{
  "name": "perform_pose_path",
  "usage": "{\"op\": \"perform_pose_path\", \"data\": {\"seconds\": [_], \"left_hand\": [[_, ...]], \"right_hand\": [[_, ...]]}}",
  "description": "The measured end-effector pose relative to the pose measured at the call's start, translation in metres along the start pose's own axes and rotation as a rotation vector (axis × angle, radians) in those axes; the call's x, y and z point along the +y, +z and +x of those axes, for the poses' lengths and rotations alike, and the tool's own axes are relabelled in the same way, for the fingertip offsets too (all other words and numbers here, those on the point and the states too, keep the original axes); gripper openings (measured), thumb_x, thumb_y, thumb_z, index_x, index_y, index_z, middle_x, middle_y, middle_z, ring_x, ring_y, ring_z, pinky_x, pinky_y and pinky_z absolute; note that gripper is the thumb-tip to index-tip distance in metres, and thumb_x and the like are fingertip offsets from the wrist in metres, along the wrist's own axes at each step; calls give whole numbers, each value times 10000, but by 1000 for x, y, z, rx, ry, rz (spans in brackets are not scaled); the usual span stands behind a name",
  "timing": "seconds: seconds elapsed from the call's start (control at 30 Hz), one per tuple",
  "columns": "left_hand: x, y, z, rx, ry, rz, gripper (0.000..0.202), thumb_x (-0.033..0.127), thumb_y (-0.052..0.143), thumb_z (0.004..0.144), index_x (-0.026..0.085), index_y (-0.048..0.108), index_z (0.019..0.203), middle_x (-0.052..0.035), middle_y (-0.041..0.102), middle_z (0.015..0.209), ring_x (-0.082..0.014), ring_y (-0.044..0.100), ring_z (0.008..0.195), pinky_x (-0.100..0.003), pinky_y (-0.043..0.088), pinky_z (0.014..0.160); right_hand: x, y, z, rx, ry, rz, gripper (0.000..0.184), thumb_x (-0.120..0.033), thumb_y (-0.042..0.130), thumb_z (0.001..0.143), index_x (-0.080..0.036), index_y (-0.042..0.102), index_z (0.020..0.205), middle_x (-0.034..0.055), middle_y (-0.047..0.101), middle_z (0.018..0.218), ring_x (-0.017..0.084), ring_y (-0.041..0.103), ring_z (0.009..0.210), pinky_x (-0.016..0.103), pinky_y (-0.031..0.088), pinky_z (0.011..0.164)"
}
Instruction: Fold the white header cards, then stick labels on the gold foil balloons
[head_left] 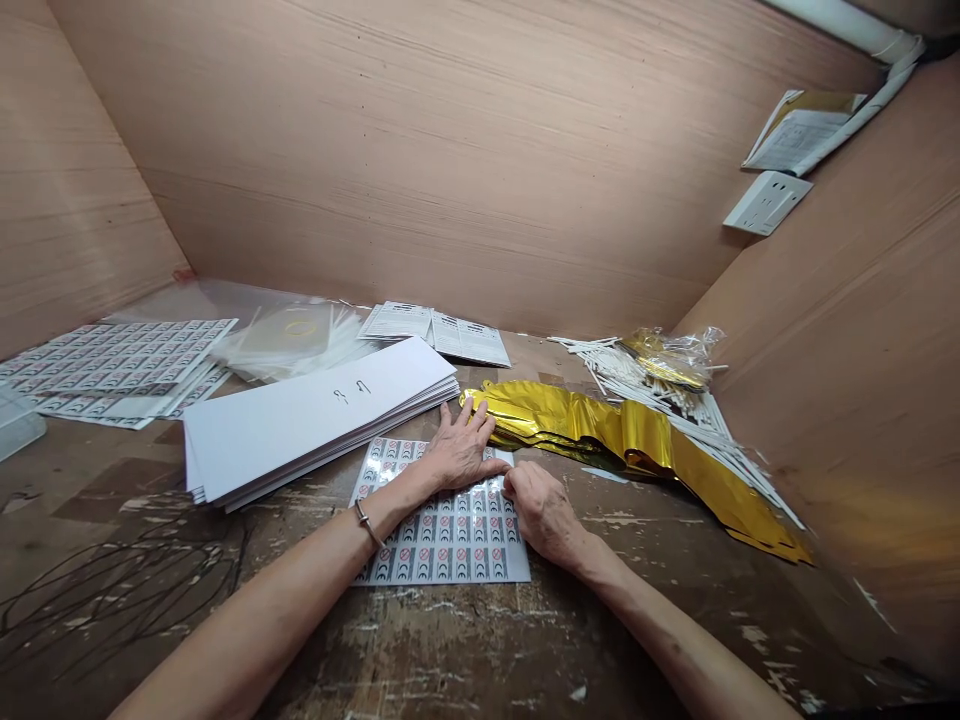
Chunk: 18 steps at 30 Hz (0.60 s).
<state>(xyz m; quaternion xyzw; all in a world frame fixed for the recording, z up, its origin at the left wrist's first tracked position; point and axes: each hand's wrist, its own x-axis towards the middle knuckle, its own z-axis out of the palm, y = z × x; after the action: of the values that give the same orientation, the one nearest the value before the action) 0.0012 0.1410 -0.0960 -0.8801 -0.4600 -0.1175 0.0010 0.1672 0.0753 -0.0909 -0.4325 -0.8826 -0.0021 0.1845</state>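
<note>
Left hand (pixel 459 450) lies flat on glossy printed sticker sheet (pixel 442 535), fingers spread, nothing gripped; right hand (pixel 544 512) curled narrow at sheet's top right edge, grip unclear. Sheet sits under both hands, judged thin, light, flexible, possibly slippery; best taken by its edges. Crumpled gold metallic foil (pixel 600 435) at two o'clock, soft. Stacked white paper strips (pixel 315 420) at ten o'clock.

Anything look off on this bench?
The gold foil stands out: it lies crumpled and creased beside the sticker sheet, unlike the neatly stacked white cards. The white sticks next to it also lie loosely scattered.
</note>
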Motion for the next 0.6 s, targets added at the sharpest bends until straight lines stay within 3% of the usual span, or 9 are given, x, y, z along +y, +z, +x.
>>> {"op": "perform_pose_path", "data": {"seconds": [0.13,0.33,0.47,0.6], "left_hand": [[0,0,0,-8,-8,-1,718,649,302,761,126,368,1248,-181,250,1386,-377,109,1280,-643,102,934],[1,1,0,1,-12,-27,771,696,262,735,127,370,1244,-185,248,1386,-379,113,1278,-644,86,935],[1,0,0,15,-15,-45,800,716,240,722,130,366,1252,-184,251,1386,-380,110,1279,-639,80,937],[1,-1,-1,9,-18,-59,798,720,237,719,149,362,1262,-174,279,1375,-368,112,1283,-618,88,950]], "right_hand": [[-1,-7,0,-32,76,273,138,-70,368,766,-175,449,729,30,489,713,147,423,670,259,325,622],[2,-40,7,-86,323,786,52,-170,481,733,-183,450,692,-26,463,667,109,417,629,229,340,590],[15,-53,29,-55,391,953,79,-226,532,703,-167,481,686,-28,463,652,95,403,596,224,330,559],[33,-48,65,-26,434,1057,145,-265,586,639,-162,487,662,-44,455,590,77,380,522,214,304,497]]}}
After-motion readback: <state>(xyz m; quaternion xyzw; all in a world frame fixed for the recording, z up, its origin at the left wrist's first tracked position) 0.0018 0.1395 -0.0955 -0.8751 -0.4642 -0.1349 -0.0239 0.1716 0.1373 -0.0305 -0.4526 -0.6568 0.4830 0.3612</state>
